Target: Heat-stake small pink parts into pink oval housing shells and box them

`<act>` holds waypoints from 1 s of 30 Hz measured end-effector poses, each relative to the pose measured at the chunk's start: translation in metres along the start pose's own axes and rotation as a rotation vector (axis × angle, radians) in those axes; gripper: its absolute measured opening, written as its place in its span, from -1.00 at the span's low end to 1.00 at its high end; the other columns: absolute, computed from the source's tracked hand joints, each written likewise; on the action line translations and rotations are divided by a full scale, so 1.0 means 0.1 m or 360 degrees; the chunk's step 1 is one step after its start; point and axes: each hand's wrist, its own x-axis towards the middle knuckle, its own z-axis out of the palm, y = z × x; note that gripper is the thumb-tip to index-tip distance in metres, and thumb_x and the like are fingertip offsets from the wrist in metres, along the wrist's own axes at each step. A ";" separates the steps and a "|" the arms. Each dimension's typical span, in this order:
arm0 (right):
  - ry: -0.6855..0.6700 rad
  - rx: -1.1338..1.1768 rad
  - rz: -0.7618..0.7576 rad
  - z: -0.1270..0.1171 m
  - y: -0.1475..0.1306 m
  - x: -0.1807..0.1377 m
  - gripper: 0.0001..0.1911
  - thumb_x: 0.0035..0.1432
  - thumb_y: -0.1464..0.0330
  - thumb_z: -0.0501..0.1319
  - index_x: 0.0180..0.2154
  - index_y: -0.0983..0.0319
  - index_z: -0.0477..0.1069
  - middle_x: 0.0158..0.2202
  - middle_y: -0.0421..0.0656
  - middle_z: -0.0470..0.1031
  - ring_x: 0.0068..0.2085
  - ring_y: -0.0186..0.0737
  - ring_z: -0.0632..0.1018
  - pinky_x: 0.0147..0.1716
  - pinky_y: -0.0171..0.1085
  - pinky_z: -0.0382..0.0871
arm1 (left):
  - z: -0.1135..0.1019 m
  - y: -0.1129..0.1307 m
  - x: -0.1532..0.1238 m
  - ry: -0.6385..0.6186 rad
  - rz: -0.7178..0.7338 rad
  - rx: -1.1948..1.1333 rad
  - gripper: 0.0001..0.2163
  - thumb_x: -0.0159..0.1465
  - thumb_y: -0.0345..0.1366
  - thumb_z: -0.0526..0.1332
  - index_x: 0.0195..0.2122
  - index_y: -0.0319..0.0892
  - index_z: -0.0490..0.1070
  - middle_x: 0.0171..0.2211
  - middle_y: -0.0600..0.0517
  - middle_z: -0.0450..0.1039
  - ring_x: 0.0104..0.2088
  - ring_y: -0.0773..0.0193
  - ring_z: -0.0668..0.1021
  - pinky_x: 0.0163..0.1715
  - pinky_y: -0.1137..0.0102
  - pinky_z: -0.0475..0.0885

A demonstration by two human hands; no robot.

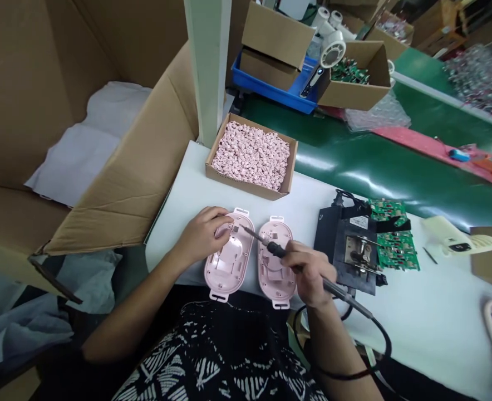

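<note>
Two pink plastic housing halves lie side by side on the white worktop, hollow sides up: the left housing half (228,264) and the right housing half (276,284). My left hand (204,234) is at the upper left of the left half, thumb and index finger bent together; whatever is between them is too small to make out. A soldering iron (275,249) with a black grip is in my right hand (313,273), above the right half. Its tip reaches leftward into the top of the left half, near my left fingertips; contact cannot be told.
A cardboard box (250,186) full of small pink parts stands behind the housings. Right of them are a black soldering device (342,245) and green circuit boards (398,242). A large carton (121,184) borders the left side. The iron's black cable (385,340) loops around my right forearm.
</note>
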 end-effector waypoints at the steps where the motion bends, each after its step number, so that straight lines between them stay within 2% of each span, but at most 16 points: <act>1: -0.0077 -0.0058 0.0071 0.02 0.06 -0.03 -0.62 0.40 0.06 0.02 -0.06 0.09 0.51 -0.50 -0.20 0.46 -0.48 -0.19 0.51 -0.46 -0.17 0.43 | 0.00 0.00 0.00 -0.0002 0.0011 -0.0008 -0.80 0.26 -0.45 0.24 -0.10 -0.22 0.54 -0.08 -0.08 0.50 -0.06 0.13 0.54 -0.04 0.20 0.54; 3: -0.0171 -0.0111 0.0214 0.00 0.11 -0.08 -0.56 0.42 0.08 -0.02 0.07 0.12 0.47 -0.42 -0.17 0.58 -0.39 -0.16 0.61 -0.38 -0.15 0.53 | 0.00 -0.01 0.00 0.0003 0.0037 -0.0018 -0.83 0.25 -0.45 0.26 -0.14 -0.21 0.55 -0.10 -0.07 0.50 -0.09 0.14 0.54 -0.06 0.21 0.54; 4: -0.0190 -0.0165 0.0238 -0.02 0.11 -0.09 -0.58 0.41 0.10 0.01 0.07 0.13 0.48 -0.37 -0.16 0.62 -0.36 -0.16 0.64 -0.35 -0.17 0.56 | 0.00 -0.01 0.00 0.0001 0.0052 -0.0022 -0.84 0.24 -0.45 0.27 -0.16 -0.21 0.55 -0.11 -0.06 0.50 -0.10 0.14 0.54 -0.07 0.21 0.54; 7: -0.0150 -0.0506 0.0157 -0.04 0.07 -0.03 -0.80 0.29 0.24 0.23 -0.14 0.14 0.58 -0.31 -0.16 0.68 -0.36 -0.20 0.68 -0.38 -0.28 0.56 | 0.00 -0.02 -0.01 -0.0018 0.0080 -0.0023 -0.85 0.23 -0.45 0.28 -0.18 -0.20 0.54 -0.13 -0.07 0.50 -0.11 0.14 0.54 -0.08 0.20 0.53; 9: -0.0122 -0.0689 0.0134 -0.01 0.03 0.01 -0.89 0.19 0.31 0.31 -0.23 0.15 0.57 -0.38 -0.19 0.67 -0.46 -0.26 0.65 -0.46 -0.34 0.52 | 0.01 -0.03 -0.01 -0.0034 0.0078 -0.0021 -0.85 0.23 -0.45 0.28 -0.18 -0.19 0.54 -0.13 -0.06 0.50 -0.09 0.14 0.53 -0.06 0.19 0.53; 12: -0.0074 -0.0747 0.0152 0.06 0.02 0.04 -0.97 0.16 0.35 0.31 -0.32 0.16 0.52 -0.53 -0.27 0.60 -0.59 -0.33 0.56 -0.60 -0.40 0.42 | 0.01 -0.03 -0.02 -0.0053 0.0062 -0.0018 -0.85 0.23 -0.44 0.27 -0.18 -0.18 0.54 -0.13 -0.05 0.49 -0.08 0.14 0.53 -0.04 0.20 0.51; 14: 0.0031 -0.0770 0.0121 0.09 0.04 0.02 -0.92 0.16 0.36 0.33 -0.39 0.17 0.48 -0.58 -0.29 0.56 -0.63 -0.35 0.53 -0.65 -0.41 0.36 | 0.02 -0.04 -0.02 -0.0064 0.0057 -0.0016 -0.85 0.23 -0.44 0.26 -0.18 -0.17 0.54 -0.13 -0.05 0.49 -0.09 0.15 0.52 -0.04 0.20 0.51; 17: 0.0114 -0.0754 -0.0041 0.12 0.08 0.00 -0.88 0.15 0.42 0.32 -0.43 0.18 0.45 -0.57 -0.27 0.56 -0.60 -0.33 0.54 -0.61 -0.38 0.40 | 0.02 -0.04 -0.02 -0.0059 0.0063 -0.0018 -0.85 0.24 -0.43 0.26 -0.18 -0.16 0.54 -0.14 -0.04 0.49 -0.10 0.16 0.51 -0.05 0.20 0.51; 21: 0.0026 -0.0662 -0.0247 0.15 0.07 0.04 -0.87 0.14 0.51 0.30 -0.40 0.17 0.45 -0.54 -0.26 0.55 -0.55 -0.33 0.56 -0.53 -0.35 0.47 | 0.01 -0.03 -0.01 -0.0062 0.0072 -0.0026 -0.86 0.24 -0.43 0.27 -0.19 -0.17 0.54 -0.14 -0.04 0.49 -0.11 0.16 0.51 -0.06 0.22 0.51; 30: -0.0045 -0.0841 -0.0274 0.18 0.03 0.07 -0.85 0.16 0.50 0.30 -0.41 0.18 0.43 -0.56 -0.29 0.53 -0.57 -0.38 0.54 -0.55 -0.40 0.42 | 0.02 -0.03 -0.01 -0.0068 0.0076 -0.0038 -0.87 0.24 -0.43 0.28 -0.20 -0.17 0.54 -0.15 -0.03 0.49 -0.11 0.16 0.51 -0.07 0.22 0.51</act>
